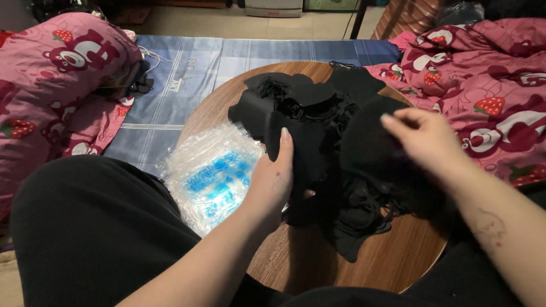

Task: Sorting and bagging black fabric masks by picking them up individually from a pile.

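A heap of black fabric pieces (318,142) (soft, matte, with thin straps, too tangled to be counted) is piled on the round wooden desk (307,256). One flat piece is gripped by the left hand (272,179); another is pinched by the right hand (424,139). One crinkled clear plastic bag (210,173) with blue print is seen beside it.

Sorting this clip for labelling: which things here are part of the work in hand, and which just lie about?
In hand:
left hand
right hand
pile of black fabric pieces

Lying about:
clear plastic bags with blue print
round wooden table
pink strawberry blankets
blue checked sheet
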